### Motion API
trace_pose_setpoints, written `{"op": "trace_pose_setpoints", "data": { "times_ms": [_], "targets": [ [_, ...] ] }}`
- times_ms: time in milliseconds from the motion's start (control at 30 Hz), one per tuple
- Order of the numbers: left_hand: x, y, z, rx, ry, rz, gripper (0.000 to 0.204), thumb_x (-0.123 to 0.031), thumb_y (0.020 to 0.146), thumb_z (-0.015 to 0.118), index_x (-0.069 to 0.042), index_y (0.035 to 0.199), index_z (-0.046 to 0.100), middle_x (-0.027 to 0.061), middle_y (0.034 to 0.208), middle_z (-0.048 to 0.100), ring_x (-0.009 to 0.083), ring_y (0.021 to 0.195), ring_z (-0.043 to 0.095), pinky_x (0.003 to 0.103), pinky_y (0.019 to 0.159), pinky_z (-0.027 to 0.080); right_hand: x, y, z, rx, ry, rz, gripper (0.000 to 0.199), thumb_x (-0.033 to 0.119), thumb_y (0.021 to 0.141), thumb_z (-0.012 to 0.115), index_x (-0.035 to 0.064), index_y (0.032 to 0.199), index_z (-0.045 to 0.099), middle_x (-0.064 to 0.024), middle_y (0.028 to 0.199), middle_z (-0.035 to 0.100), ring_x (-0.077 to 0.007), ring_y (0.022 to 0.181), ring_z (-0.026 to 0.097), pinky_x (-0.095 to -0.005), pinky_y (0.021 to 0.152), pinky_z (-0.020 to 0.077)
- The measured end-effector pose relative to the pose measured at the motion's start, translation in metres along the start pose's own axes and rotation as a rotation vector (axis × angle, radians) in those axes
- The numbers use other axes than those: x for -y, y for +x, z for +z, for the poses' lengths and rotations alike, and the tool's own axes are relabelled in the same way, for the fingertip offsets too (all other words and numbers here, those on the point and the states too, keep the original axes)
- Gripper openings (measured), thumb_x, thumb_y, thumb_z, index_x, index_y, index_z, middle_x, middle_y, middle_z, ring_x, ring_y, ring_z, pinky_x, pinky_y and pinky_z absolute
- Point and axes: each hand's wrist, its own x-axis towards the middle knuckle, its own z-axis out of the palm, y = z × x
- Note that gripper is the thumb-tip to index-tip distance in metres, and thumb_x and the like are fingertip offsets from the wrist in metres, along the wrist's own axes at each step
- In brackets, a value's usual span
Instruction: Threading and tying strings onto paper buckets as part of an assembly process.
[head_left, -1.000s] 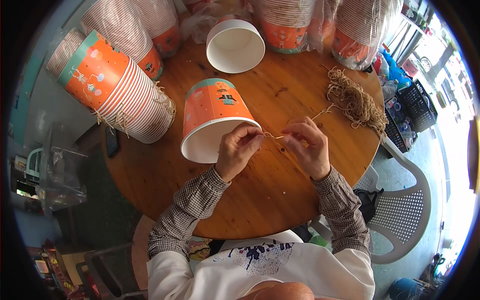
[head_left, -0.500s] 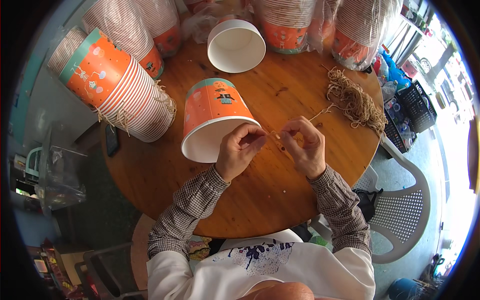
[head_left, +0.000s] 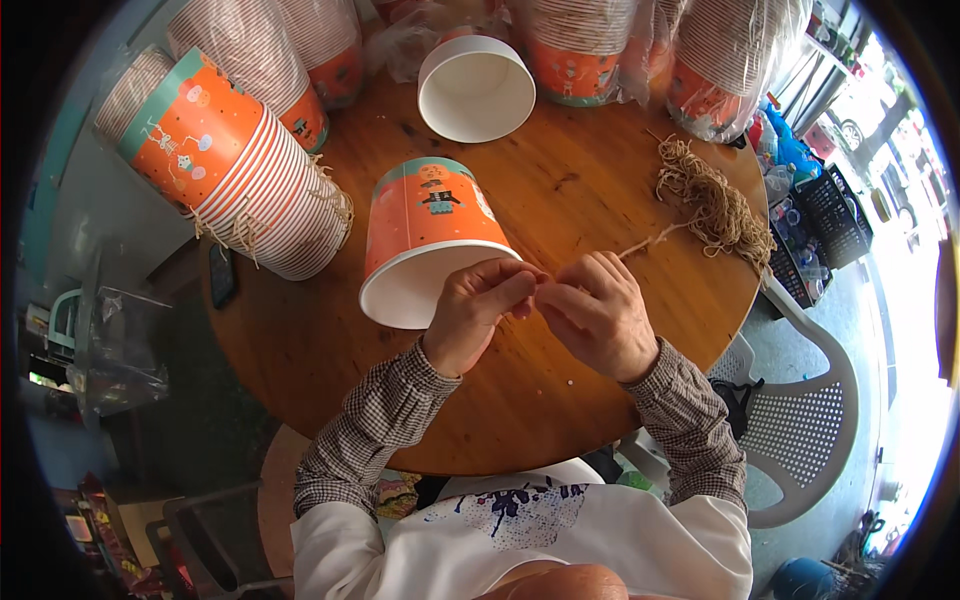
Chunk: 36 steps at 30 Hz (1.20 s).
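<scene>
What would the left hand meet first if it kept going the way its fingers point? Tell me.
The left hand points right, fingertips already against the right hand, pinching tan twine between them. So it would meet the right hand's fingers first; depth looks level.

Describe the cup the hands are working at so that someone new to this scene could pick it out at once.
On the round wooden table, look just ahead of the left hand and right hand, which meet over a strand of twine. The orange paper cup lies alone on its side, mouth toward the person, unlike the nested stack of cups and the white cup.
</scene>
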Motion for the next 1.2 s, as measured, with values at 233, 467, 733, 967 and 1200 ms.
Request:
{"op": "trace_pose_setpoints", "data": {
  "times_ms": [233,467,733,967,1200],
  "targets": [
    [0.005,-0.001,-0.006,0.059,0.026,0.077,0.018,-0.008,0.093,0.058,0.003,0.105,0.065,0.0063,0.092,0.066,0.0131,0.081,0.06,0.028,0.075,0.049,0.0,0.006,0.011,-0.077,0.341,0.291,0.013,0.003,0.077,0.071,0.0061,0.089,0.068,-0.0063,0.08,0.053,-0.0219,0.072,0.056,-0.032,0.065,0.0473],
    [0.006,0.003,-0.008,0.025,0.273,0.096,0.018,-0.008,0.095,0.055,0.003,0.106,0.064,0.0062,0.094,0.065,0.0129,0.077,0.061,0.027,0.071,0.051,-0.014,0.003,0.005,-0.122,0.578,0.475,0.007,0.001,0.081,0.069,0.0003,0.088,0.066,-0.0054,0.081,0.057,-0.0123,0.074,0.057,-0.0259,0.069,0.0475],
    [0.0,0.006,-0.016,0.146,-0.308,-0.127,0.021,-0.022,0.093,0.063,-0.002,0.096,0.062,0.002,0.083,0.056,0.0105,0.069,0.053,0.024,0.063,0.043,-0.017,-0.001,-0.011,-0.19,0.228,0.421,0.009,-0.001,0.077,0.068,0.0011,0.084,0.063,-0.0084,0.081,0.057,-0.0202,0.073,0.058,-0.0295,0.066,0.0482],
    [-0.002,0.002,0.004,0.021,-0.188,-0.09,0.014,-0.011,0.094,0.059,0.001,0.1,0.064,0.0023,0.089,0.057,0.0103,0.075,0.053,0.025,0.067,0.044,0.005,0.0,-0.007,-0.041,0.108,0.142,0.016,0.002,0.072,0.071,0.007,0.086,0.065,-0.0069,0.081,0.054,-0.0256,0.072,0.056,-0.0354,0.062,0.0469],
    [0.008,0.001,0.002,0.135,0.349,0.261,0.015,-0.008,0.095,0.058,0.003,0.1,0.066,0.0003,0.083,0.057,0.0071,0.075,0.054,0.021,0.068,0.046,0.003,0.002,-0.001,-0.07,0.297,0.299,0.013,0.003,0.079,0.07,0.0034,0.092,0.068,-0.0074,0.083,0.056,-0.0216,0.073,0.058,-0.0312,0.064,0.0486]
  ]
}}
